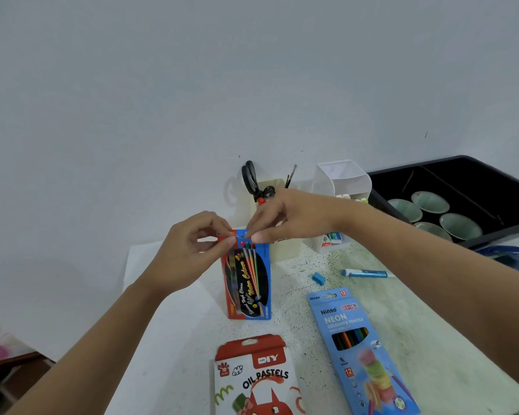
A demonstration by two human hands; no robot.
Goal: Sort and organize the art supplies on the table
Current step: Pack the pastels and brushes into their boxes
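A red and blue water colour box [247, 283] stands upright on the white table [174, 330]. My left hand [189, 250] pinches its top flap from the left. From the right, my right hand [285, 217] pinches the same top edge. Nearer me lie an oil pastels box [252, 378] and a blue neon coloured pencils box [360, 351]. A blue marker [364, 273] and a small blue eraser [318, 278] lie to the right.
A cream holder [285, 250] with black scissors [250, 179] and a brush [291, 175] stands behind the hands. A white organizer [342, 181] holds small bottles. A black tray [462, 199] with several green dishes sits at the back right.
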